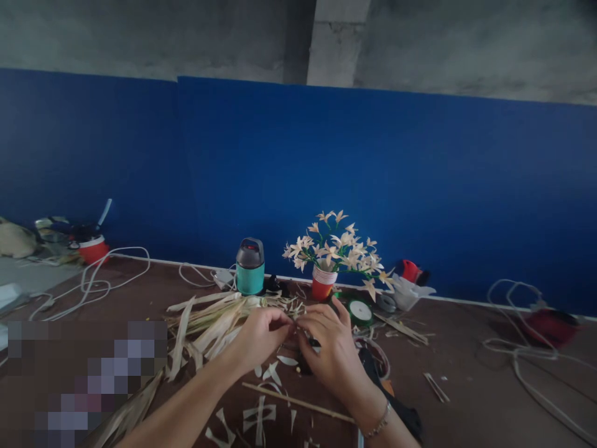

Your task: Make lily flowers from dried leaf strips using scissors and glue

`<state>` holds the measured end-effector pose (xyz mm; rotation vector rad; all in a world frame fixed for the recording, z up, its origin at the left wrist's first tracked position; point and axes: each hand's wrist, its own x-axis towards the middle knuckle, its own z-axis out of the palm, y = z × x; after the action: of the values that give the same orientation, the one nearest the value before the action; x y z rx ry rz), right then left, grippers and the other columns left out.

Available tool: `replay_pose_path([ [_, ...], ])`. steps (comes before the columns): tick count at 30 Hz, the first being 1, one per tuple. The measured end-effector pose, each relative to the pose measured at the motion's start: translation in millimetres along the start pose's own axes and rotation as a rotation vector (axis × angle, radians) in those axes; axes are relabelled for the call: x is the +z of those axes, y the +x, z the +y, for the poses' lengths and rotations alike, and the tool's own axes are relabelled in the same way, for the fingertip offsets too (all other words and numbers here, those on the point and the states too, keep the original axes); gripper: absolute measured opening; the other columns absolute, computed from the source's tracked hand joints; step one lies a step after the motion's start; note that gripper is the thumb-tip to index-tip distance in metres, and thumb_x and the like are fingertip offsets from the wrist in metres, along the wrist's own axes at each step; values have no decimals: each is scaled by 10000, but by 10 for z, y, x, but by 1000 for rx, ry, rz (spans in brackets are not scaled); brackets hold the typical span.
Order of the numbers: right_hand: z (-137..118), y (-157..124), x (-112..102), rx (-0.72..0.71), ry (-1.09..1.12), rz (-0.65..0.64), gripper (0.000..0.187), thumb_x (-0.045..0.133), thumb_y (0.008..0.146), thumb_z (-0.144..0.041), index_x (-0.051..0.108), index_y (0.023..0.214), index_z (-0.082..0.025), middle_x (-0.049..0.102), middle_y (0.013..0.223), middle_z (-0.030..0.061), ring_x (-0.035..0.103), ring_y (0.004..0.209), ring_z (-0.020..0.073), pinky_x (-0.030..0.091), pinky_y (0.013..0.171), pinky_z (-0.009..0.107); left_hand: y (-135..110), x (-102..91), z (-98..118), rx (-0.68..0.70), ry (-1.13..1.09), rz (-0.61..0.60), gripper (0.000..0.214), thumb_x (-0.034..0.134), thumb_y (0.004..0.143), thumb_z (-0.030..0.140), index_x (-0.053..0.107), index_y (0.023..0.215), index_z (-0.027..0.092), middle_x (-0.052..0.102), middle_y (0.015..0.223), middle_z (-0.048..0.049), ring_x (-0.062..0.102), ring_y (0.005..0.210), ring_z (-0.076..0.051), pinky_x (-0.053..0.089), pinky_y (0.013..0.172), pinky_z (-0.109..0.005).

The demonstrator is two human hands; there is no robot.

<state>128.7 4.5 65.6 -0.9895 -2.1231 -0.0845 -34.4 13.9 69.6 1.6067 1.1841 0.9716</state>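
Note:
My left hand (265, 336) and my right hand (329, 339) meet over the middle of the table, fingertips pinched close together. Whatever lies between the fingers is too small and too covered to make out. A bracelet circles my right wrist. Left of my left hand lies a heap of dried, pale husk strips (214, 330). Cut husk pieces (259, 417) are scattered below my hands, along with a thin stick (298, 401). Behind my hands a red and white paper cup (323, 283) holds pale husk flowers (345, 246) on green stems.
A teal bottle (250, 277) stands near the blue wall panel (280, 162). Right of the cup are a green-edged spool (360, 312) and a crumpled white bag (410, 291). White cables (515, 354) loop at the right, others at the left. A red container (94, 250) stands far left.

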Motion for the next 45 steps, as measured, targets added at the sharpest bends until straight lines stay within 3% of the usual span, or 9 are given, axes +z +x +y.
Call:
replay_pose_path([
  [4,4,-17,19,26,-8,34,170,556,765,-111,651,840,-231,709,823,11,584,902,218,81,1068,509,0,-1,-21,-8,2,5,156,588,712,278,669,686,148,660,650,-25,556,612,-161,401,571,-239],
  [8,-9,-22,27,41,-28,29,184,527,767,-98,651,802,-229,700,766,7,591,857,205,85,1069,503,-9,-7,-4,-35,18,12,167,583,714,286,666,684,144,652,632,-22,552,592,-159,391,541,-236],
  [21,23,-17,30,84,35,34,186,543,743,-88,662,777,-227,695,747,-3,610,816,179,203,1021,447,2,-7,-1,8,58,11,149,561,728,249,657,682,146,647,630,-12,555,602,-149,395,549,-228],
  [28,101,-5,-22,96,81,-23,163,580,769,-110,665,824,-238,697,775,1,617,794,177,253,980,435,10,-27,12,5,73,15,144,546,738,245,648,683,159,656,644,-2,582,625,-153,421,573,-232],
  [31,142,-10,-39,115,91,-43,135,576,788,-120,661,792,-225,688,764,13,606,764,179,353,883,377,11,-39,-16,33,135,15,147,535,743,235,654,704,159,666,660,-13,599,646,-167,440,597,-253],
  [34,168,-25,-33,137,125,-88,145,553,804,-113,660,792,-211,680,768,31,590,763,186,418,707,289,-11,-36,-23,161,272,50,179,549,722,169,675,848,170,698,809,-38,615,759,-190,459,686,-292],
  [37,165,-36,-21,150,137,-135,148,550,809,-112,664,799,-206,674,768,37,588,751,183,424,674,267,-40,-9,-23,402,454,74,323,581,694,93,661,984,209,691,973,-49,586,910,-213,421,825,-349],
  [41,135,-41,-13,168,139,-172,117,562,820,-143,662,795,-199,672,761,39,590,742,179,424,675,263,-54,28,-53,566,690,84,177,553,764,90,682,799,205,686,738,-31,573,780,-204,386,760,-365],
  [45,123,-41,-15,193,131,-188,103,566,820,-149,652,783,-192,654,753,41,579,742,180,418,673,263,-49,36,-82,589,775,138,125,574,765,104,655,727,191,651,667,-17,564,732,-190,348,750,-362],
])
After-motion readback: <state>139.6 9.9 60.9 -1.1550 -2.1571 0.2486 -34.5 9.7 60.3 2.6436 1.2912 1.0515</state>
